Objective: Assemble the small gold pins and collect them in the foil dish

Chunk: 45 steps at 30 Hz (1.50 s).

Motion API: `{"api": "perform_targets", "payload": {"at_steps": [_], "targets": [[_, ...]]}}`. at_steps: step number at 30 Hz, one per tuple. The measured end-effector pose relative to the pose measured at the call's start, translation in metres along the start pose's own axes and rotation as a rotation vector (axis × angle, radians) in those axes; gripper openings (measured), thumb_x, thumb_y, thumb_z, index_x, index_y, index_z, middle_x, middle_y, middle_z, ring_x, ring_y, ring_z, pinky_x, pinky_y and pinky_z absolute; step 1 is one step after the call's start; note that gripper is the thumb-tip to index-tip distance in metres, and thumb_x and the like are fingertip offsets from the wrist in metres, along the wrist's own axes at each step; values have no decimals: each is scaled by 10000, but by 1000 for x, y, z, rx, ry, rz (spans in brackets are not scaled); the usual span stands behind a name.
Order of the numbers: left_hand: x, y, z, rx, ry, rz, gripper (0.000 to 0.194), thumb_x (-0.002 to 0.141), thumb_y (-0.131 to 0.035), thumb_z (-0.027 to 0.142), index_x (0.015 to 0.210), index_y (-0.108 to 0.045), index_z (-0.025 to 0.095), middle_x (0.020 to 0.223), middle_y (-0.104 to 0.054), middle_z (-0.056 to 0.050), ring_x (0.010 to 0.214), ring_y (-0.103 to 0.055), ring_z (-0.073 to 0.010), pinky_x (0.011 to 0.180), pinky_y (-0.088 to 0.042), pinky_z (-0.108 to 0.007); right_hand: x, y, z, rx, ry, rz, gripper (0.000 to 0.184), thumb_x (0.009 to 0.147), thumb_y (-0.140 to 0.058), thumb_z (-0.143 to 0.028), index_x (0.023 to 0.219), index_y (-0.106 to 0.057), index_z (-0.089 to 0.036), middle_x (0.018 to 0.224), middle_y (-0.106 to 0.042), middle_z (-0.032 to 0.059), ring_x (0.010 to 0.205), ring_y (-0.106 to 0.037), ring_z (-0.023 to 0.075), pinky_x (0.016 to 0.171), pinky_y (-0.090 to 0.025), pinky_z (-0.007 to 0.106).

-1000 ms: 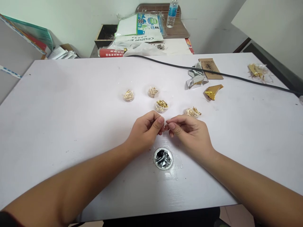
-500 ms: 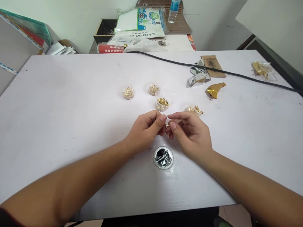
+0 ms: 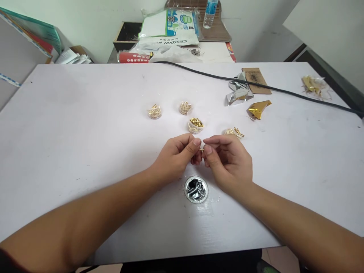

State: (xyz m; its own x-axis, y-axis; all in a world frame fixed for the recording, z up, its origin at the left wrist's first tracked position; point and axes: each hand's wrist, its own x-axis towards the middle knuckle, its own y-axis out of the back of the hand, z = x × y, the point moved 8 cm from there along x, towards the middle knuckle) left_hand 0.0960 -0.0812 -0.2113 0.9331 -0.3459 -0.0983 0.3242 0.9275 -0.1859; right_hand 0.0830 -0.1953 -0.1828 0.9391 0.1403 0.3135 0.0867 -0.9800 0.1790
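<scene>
My right hand [image 3: 234, 163] pinches a small gold pin [image 3: 201, 149] between its thumb and fingers. The thumb and index finger of my left hand [image 3: 176, 155] are pressed together right beside it. The pin's left end meets the left fingertips; whatever lies inside that pinch is hidden. Just beyond the hands stands a small clear cup [image 3: 195, 127] of short gold metal pieces. Another cup of gold pieces [image 3: 234, 132] is partly covered by my right hand. Nearer to me, a round dish-like disc [image 3: 196, 189] with shiny dark foil lies below the hands.
Two more small cups hold gold pins, one at left [image 3: 154, 112] and one further right [image 3: 185, 108]. A black cable [image 3: 199, 74] crosses the far side of the table. Silver foil [image 3: 239, 96], gold foil [image 3: 259, 110], brown cardboard [image 3: 257, 80] and a plastic bag [image 3: 315, 86] lie at right.
My right hand has shifted slightly, and the pin now reaches the left fingertips. Both hands stay in nearly the same place.
</scene>
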Motion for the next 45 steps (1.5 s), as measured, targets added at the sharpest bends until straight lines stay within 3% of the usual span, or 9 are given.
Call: {"api": "perform_targets", "payload": {"at_steps": [15,31,45], "targets": [[1,-2,-8,-129,51,-1,426,898,-611,536,709,-526,164,644,-556,3,620,-530,-104,633,-463,-252,0,-3,-3,26,76,-17,148,963,-556,-129,1026,-564,-263,732,-635,-20,639,-660,133,562,-558,294],[0,-1,-4,-96,1,36,414,930,-590,488,696,-513,155,642,-554,10,623,-534,-89,639,-472,-231,-1,-1,-13,-154,270,18,271,890,-587,-17,1040,-574,-243,784,-656,-25,641,-691,125,552,-591,275],[0,1,-4,-54,18,60,430,897,-623,511,679,-508,159,625,-549,11,604,-514,-93,626,-471,-242,1,-2,-4,-92,138,-10,223,913,-590,-74,984,-472,-249,753,-632,-31,624,-673,126,506,-545,264]]}}
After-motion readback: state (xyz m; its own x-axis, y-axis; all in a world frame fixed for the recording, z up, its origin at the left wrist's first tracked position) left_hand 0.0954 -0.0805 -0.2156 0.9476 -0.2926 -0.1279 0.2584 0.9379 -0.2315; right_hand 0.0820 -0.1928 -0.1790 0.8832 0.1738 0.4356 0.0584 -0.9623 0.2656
